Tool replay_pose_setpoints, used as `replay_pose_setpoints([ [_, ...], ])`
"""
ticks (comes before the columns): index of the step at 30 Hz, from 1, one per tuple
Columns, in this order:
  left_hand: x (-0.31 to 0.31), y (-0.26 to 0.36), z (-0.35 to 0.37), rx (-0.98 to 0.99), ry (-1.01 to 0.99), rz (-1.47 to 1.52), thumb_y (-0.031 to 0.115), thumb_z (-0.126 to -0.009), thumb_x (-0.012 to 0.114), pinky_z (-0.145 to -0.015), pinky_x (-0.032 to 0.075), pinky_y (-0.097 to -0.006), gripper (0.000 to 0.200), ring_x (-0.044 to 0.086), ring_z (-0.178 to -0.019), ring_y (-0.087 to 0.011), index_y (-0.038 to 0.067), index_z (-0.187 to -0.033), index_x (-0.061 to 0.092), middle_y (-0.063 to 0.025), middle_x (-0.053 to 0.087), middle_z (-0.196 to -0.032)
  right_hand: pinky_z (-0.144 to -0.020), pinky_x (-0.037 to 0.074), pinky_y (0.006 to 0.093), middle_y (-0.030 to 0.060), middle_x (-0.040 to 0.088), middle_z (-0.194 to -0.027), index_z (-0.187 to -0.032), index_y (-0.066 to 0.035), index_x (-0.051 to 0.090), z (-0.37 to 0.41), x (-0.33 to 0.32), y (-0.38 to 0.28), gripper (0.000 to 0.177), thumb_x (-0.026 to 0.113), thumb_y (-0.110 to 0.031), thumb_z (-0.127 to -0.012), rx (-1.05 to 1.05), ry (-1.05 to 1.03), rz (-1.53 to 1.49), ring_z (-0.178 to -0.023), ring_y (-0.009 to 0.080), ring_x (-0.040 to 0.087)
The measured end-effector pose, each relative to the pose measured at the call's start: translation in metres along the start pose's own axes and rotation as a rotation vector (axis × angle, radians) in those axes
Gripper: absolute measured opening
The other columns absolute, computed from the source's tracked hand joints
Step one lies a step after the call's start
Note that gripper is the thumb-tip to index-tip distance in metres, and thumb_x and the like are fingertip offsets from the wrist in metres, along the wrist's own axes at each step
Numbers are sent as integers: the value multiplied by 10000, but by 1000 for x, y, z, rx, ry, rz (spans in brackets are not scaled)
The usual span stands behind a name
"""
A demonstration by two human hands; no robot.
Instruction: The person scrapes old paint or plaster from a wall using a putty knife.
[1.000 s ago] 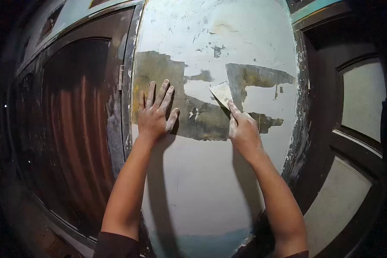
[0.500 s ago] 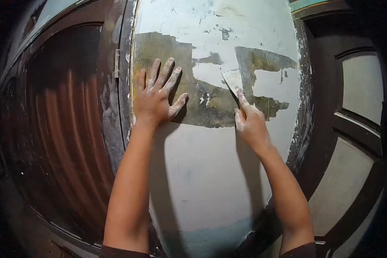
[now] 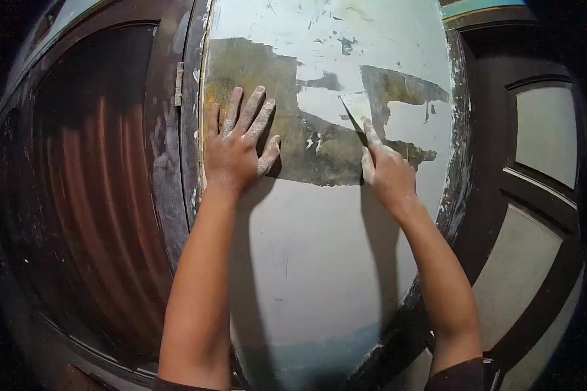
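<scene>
My left hand (image 3: 238,140) lies spread against the wall (image 3: 313,241), over the left part of a dark bare patch (image 3: 274,78). White dust coats its fingers. A putty knife (image 3: 357,107) is held in my right hand (image 3: 390,171), the index finger stretched along it toward the blade. Its wide blade points up and left, against the wall at a strip of white coating between dark areas. My fist hides most of the handle. Ragged edges of pale coating surround the dark patches.
To the left stands a dark wooden door (image 3: 98,195) with a hinge (image 3: 179,83) on its frame. A dark panelled door (image 3: 482,163) with pale panels is at the right. Chipped, paint-spattered frames border the wall on both sides.
The view has shifted slightly. My right hand and the putty knife sit a little higher against the white strip. My left hand stays flat on about the same spot.
</scene>
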State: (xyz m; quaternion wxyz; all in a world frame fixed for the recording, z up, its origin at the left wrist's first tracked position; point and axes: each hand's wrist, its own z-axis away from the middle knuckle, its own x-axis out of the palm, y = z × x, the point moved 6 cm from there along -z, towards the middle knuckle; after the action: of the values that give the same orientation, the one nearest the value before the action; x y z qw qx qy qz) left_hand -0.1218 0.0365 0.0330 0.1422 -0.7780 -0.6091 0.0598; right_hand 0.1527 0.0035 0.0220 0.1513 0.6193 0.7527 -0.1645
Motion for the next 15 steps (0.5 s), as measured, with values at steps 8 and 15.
replay_pose_setpoints([
  [8, 2, -10, -11, 33, -62, 45, 543, -925, 643, -1286, 167, -557, 654, 283, -1581, -283, 276, -1518, 570, 23, 370, -1695, -778, 567, 578, 213, 743, -865, -1614, -314, 410, -8, -7, -1, 610, 554, -346, -1022, -12, 18, 63, -817, 445, 721],
  [15, -1, -11, -19, 52, -73, 8, 522, -931, 647, -1278, 181, -565, 697, 273, -1589, -310, 264, -1565, 517, -1, 335, -1718, -817, 554, 591, 210, 751, -886, -1568, -334, 486, -32, -25, -9, 530, 519, -365, -1040, 79, 83, 96, -868, 458, 716],
])
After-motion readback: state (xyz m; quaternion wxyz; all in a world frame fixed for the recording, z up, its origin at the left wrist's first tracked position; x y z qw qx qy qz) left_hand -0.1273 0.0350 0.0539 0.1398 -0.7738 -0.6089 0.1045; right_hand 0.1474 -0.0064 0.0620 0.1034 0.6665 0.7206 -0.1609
